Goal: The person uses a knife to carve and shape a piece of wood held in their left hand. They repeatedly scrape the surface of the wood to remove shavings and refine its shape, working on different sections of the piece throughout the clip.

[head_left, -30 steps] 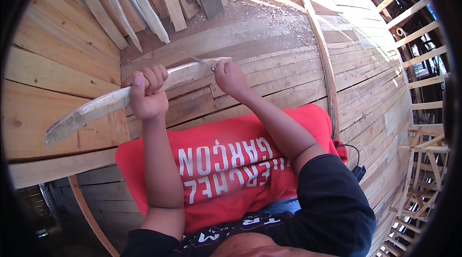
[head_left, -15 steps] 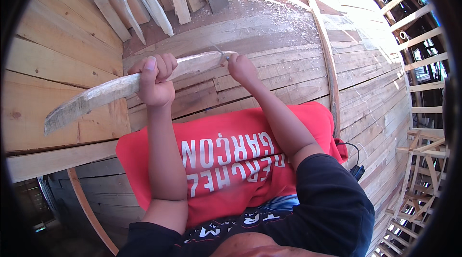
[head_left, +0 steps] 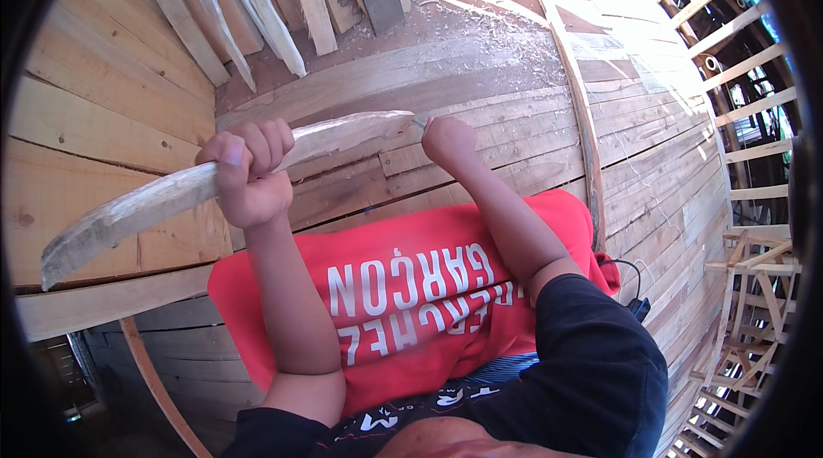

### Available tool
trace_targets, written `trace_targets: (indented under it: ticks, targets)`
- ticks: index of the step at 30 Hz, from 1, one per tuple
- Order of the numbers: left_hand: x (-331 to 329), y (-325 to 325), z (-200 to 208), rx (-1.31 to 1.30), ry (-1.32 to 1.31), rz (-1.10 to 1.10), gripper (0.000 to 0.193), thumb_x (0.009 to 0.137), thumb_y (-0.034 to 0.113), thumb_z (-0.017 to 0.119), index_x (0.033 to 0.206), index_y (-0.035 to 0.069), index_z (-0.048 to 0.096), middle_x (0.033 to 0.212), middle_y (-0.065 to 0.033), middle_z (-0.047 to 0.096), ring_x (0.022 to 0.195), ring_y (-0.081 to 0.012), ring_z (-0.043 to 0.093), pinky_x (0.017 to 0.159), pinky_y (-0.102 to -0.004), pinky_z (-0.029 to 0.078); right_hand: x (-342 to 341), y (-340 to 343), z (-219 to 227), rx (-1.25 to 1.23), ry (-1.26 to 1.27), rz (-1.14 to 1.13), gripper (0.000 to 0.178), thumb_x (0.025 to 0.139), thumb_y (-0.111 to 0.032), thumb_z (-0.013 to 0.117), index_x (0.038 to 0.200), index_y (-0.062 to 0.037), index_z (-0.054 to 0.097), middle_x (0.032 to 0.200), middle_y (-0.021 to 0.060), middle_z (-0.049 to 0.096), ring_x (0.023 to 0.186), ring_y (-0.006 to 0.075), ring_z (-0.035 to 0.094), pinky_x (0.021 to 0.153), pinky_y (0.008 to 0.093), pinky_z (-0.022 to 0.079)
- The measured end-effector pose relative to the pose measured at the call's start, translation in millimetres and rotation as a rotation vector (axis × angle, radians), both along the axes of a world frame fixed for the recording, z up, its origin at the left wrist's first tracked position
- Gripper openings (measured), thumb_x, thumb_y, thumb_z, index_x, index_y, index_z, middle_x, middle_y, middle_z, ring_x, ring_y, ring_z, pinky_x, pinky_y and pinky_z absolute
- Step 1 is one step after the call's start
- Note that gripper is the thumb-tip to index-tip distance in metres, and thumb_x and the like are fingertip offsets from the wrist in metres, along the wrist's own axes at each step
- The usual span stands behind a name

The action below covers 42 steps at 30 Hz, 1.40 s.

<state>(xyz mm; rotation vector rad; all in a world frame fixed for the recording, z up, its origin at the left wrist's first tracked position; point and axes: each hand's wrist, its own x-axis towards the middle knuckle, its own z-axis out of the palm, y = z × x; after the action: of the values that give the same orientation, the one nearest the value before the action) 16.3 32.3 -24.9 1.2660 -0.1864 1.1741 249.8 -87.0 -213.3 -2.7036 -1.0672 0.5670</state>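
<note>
My left hand (head_left: 249, 171) is wrapped round a long, curved piece of pale rough wood (head_left: 347, 128), held up off the floor. One end of the wood reaches down to the left; its other end points toward my right fist. My right hand (head_left: 450, 142) is closed on a thin grey metal tool (head_left: 418, 122), of which only a short bit shows at the wood's right tip. The fist hides the rest of the tool, so its kind cannot be told. A red cloth with white lettering (head_left: 411, 286) lies across my lap under both forearms.
Several planks and wood strips (head_left: 283, 29) lean at the upper left beside a board wall (head_left: 111, 132). Wood shavings (head_left: 506, 38) litter the plank floor (head_left: 531, 123). A raised strip (head_left: 579, 98) crosses it. Slatted railing (head_left: 754, 106) runs along the right; a black cable (head_left: 636, 278) lies nearby.
My left hand and the curved wood have moved left and slightly down. My right fist has shifted a little right and down, and less of the metal tool shows.
</note>
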Motion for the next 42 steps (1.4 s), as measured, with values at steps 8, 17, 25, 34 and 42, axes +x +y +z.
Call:
trace_targets:
  ticks: [8,17,25,34,42]
  targets:
    - [-10,7,-6,0.051,0.021,-0.011,0.041,0.097,0.02,0.044,0.062,0.014,0.024,0.052,0.0022,0.024,0.049,-0.0119,0.017,0.051,-0.032,0.02,13,-16,98,0.043,-0.12,-0.126,0.047,0.096,-0.042,0.055,0.084,0.0001,0.072,0.079,0.0216,0.07,0.079,0.0373,0.071,0.071,0.0462,0.055]
    - [27,9,-45,0.026,0.008,-0.042,0.041,0.101,0.025,0.04,0.064,0.014,0.027,0.058,-0.0002,0.03,0.054,-0.0148,0.03,0.059,-0.033,0.031,-17,6,70,0.528,0.502,-0.158,0.057,0.095,-0.045,0.055,0.07,0.0054,0.062,0.062,0.0232,0.06,0.068,0.0363,0.066,0.067,0.045,0.049]
    - [22,-2,9,-0.313,0.227,0.232,0.022,0.098,0.025,0.061,0.088,0.012,0.047,0.08,0.0019,0.047,0.082,-0.018,0.052,0.097,-0.0426,0.043,-18,7,41,0.415,0.658,-0.202,0.059,0.096,-0.054,0.053,0.085,0.0032,0.063,0.056,0.0074,0.051,0.047,0.0182,0.049,0.047,0.039,0.041]
    - [8,-9,-3,-0.08,-0.026,-0.133,0.033,0.093,0.027,0.055,0.069,0.017,0.035,0.059,0.004,0.029,0.053,-0.0104,0.024,0.071,-0.0322,0.032,-24,11,65,0.56,1.66,-0.512,0.075,0.087,-0.073,0.055,0.105,-0.0004,0.056,0.055,-0.0103,0.018,0.041,0.0039,0.017,0.039,0.0229,0.013]
    - [23,-7,-5,0.067,0.008,0.028,0.028,0.096,0.03,0.055,0.074,0.017,0.043,0.078,0.0011,0.046,0.088,-0.018,0.046,0.1,-0.0484,0.033,7,11,46,0.84,1.625,-0.671,0.056,0.086,-0.054,0.071,0.101,-0.0041,0.052,0.054,-0.0103,0.02,0.041,0.0034,0.019,0.037,0.0224,0.015]
